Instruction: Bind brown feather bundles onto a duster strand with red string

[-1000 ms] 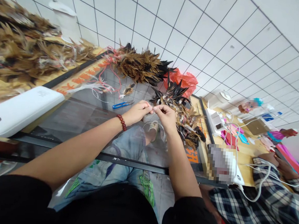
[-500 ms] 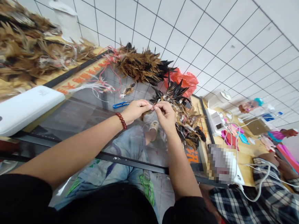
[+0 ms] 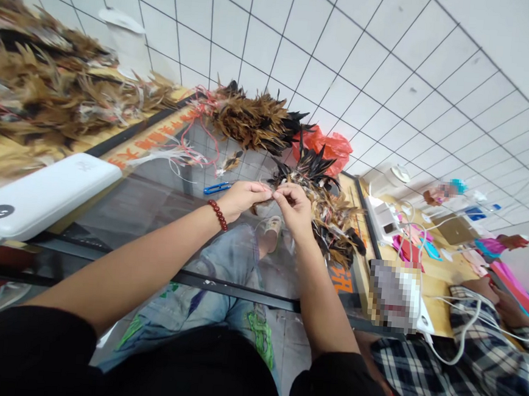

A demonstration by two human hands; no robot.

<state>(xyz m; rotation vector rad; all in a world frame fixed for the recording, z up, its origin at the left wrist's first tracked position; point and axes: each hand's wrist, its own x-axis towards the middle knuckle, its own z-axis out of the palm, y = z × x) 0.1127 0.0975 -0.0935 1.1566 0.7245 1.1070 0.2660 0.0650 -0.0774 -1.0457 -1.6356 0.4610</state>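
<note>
My left hand, a red bead bracelet on its wrist, is closed in a pinch above the glass tabletop. Its fingertips meet those of my right hand, also pinched. Bits of brown feather show just under the fingers, but what is between the tips is too small to make out. Blue thread snips lie beside my left hand. Close to my right hand is a loose pile of brown and black feathers. A small feather tuft lies beyond the snips.
Tied feather bundles lie at the back, near a red plastic bag. White strands rest on the glass. More feathers and a white power bank are at left. At right, a person in a plaid sleeve sits by cables.
Both hands stay pinched together at nearly the same spot, with slight finger movement. The whole view has shifted a little.
</note>
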